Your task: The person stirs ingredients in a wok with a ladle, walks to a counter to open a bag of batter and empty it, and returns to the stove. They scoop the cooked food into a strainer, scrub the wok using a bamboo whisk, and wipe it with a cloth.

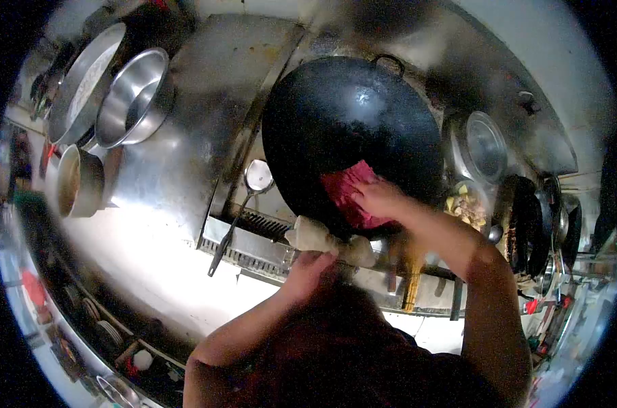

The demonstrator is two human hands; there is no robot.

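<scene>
A large black wok [349,115] sits on the stove, tilted, with a loop handle at its far rim. My right hand [378,199] presses a crumpled pink-red cloth [349,187] against the near part of the wok's surface, fingers bunched over it. At the near edge, my left hand [312,268] is closed around a folded beige cloth [314,234] by the wok's rim. Whatever lies under that cloth is hidden. Left of the wok rests a long-handled ladle [257,175], its dark handle pointing toward me.
Steel basins [133,98] and a pot [83,180] stand on the left counter. To the right are a bowl of yellow and pale food pieces [466,205] and a clear-looking round container [486,146]. A bamboo brush [412,282] hangs at the stove's front edge.
</scene>
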